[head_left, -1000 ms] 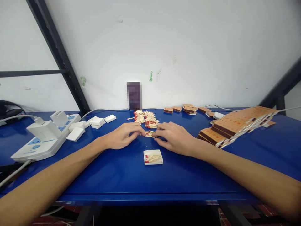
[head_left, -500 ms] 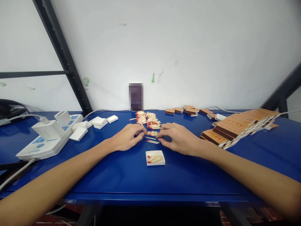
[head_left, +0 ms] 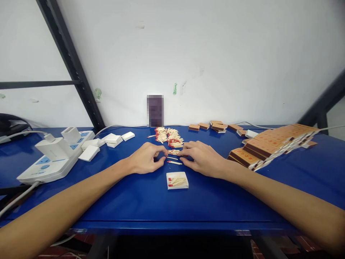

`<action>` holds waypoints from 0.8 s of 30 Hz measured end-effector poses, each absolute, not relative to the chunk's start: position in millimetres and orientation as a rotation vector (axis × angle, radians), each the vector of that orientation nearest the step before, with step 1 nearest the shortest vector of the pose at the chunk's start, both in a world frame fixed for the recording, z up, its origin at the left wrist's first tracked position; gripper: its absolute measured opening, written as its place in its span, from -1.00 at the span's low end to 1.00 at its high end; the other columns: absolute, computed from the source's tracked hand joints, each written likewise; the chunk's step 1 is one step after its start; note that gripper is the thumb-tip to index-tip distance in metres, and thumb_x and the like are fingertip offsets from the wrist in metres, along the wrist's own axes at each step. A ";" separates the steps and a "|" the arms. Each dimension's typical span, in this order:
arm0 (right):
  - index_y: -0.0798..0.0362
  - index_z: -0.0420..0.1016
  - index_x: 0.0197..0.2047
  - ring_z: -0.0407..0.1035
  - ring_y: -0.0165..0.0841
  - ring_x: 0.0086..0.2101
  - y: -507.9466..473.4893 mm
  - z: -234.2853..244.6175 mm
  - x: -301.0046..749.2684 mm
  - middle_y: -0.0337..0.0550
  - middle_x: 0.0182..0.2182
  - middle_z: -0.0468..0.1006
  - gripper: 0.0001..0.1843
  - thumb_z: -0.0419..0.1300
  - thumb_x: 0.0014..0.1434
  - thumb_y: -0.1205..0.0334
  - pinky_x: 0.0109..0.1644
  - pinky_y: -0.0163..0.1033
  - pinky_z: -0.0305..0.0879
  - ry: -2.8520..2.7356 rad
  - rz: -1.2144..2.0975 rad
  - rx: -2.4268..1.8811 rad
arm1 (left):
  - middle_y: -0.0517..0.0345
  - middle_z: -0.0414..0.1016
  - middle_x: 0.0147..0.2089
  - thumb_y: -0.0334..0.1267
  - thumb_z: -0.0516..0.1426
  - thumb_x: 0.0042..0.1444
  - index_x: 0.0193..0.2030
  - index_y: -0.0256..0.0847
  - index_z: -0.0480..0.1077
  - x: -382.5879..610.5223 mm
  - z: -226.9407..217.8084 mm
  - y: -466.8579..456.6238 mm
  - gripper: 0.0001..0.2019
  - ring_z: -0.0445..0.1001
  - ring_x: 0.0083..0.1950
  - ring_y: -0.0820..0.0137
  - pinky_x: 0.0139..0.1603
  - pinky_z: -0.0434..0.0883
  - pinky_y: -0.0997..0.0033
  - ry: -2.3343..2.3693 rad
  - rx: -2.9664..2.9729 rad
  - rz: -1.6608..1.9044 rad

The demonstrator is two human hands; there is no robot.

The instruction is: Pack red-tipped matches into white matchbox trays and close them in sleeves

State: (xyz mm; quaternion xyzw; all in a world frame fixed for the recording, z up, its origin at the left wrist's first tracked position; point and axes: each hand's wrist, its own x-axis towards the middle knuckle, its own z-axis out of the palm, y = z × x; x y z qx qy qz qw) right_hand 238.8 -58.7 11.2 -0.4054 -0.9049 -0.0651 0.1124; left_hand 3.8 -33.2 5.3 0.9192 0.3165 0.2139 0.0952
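My left hand [head_left: 147, 158] rests on the blue table, its thumb and index finger apart, at the red-headed end of a few matches [head_left: 174, 152]. Facing it from the other side, my right hand [head_left: 201, 159] has curled fingers and a gap between thumb and index, close to the plain ends. No match is plainly gripped by either hand. Two single matches lie nearer me, one of them a loose match [head_left: 174, 163]. In front of the hands sits a white open matchbox tray [head_left: 177, 186] with several matches inside. Beyond the fingertips spreads a match pile [head_left: 175, 138].
Stacked orange matchbox sleeves [head_left: 272, 145] stand at the right. More small matchboxes [head_left: 219, 126] lie along the wall. White trays [head_left: 113, 139] lie left, beside a power strip [head_left: 59, 169] with plugged-in chargers. A pixelated dark rectangle [head_left: 155, 110] stands against the wall.
My left thumb and index finger have spread slightly apart. Both hands stay about where they were beside the few matches; the tray and piles look the same.
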 end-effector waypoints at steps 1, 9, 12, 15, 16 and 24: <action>0.00 0.57 -0.06 0.32 -0.29 -0.28 -58.9 11.1 238.9 -0.11 -0.32 0.48 -0.74 0.08 0.29 0.26 -0.27 -0.23 0.05 -2.651 -0.195 -1.190 | 0.38 0.11 -0.63 -0.30 0.07 0.13 -0.18 -0.22 0.46 4.5 5.8 -33.2 -0.82 0.10 -0.61 0.54 -0.49 0.09 0.50 0.934 2.767 0.603; 0.03 0.60 -0.17 0.33 -0.33 -0.29 -57.9 8.2 236.5 -0.14 -0.34 0.49 -0.76 0.09 0.26 0.29 -0.26 -0.26 0.10 -2.595 -0.071 -1.151 | 0.34 0.28 -0.63 -0.30 0.07 0.15 -0.15 -0.18 0.50 6.2 8.4 -34.8 -0.79 0.24 -0.56 0.50 -0.18 0.25 0.37 0.909 2.921 0.481; 0.04 0.60 -0.21 0.33 -0.35 -0.32 -59.1 7.4 234.4 -0.16 -0.37 0.48 -0.76 0.09 0.25 0.31 -0.27 -0.26 0.11 -2.543 -0.043 -1.137 | 0.34 0.29 -0.61 -0.35 0.07 0.13 -0.15 -0.20 0.49 5.1 10.7 -36.7 -0.79 0.28 -0.56 0.52 -0.32 0.24 0.48 0.833 2.848 0.499; 0.01 0.61 -0.18 0.33 -0.31 -0.31 -60.2 6.7 234.2 -0.15 -0.37 0.48 -0.75 0.09 0.24 0.31 -0.30 -0.25 0.09 -2.496 -0.108 -1.208 | 0.35 0.29 -0.59 -0.34 0.07 0.16 -0.10 -0.20 0.48 4.1 11.7 -37.5 -0.78 0.26 -0.56 0.53 -0.41 0.21 0.51 0.819 2.802 0.553; 0.00 0.61 -0.17 0.33 -0.30 -0.30 -60.1 6.0 234.5 -0.15 -0.36 0.49 -0.75 0.08 0.24 0.31 -0.30 -0.24 0.09 -2.497 -0.128 -1.224 | 0.34 0.29 -0.58 -0.33 0.07 0.16 -0.11 -0.20 0.48 4.1 11.6 -37.4 -0.79 0.26 -0.55 0.54 -0.42 0.21 0.52 0.817 2.798 0.575; 0.05 0.60 -0.13 0.35 -0.29 -0.25 -55.8 -3.5 235.2 -0.08 -0.28 0.45 -0.70 0.03 0.26 0.33 -0.18 -0.20 0.19 -2.513 -0.102 -1.173 | 0.25 0.32 -0.53 -0.23 0.05 0.17 -0.57 -0.26 0.29 5.4 11.4 -32.6 -0.70 0.28 -0.45 0.48 -0.28 0.23 0.40 1.045 2.826 0.757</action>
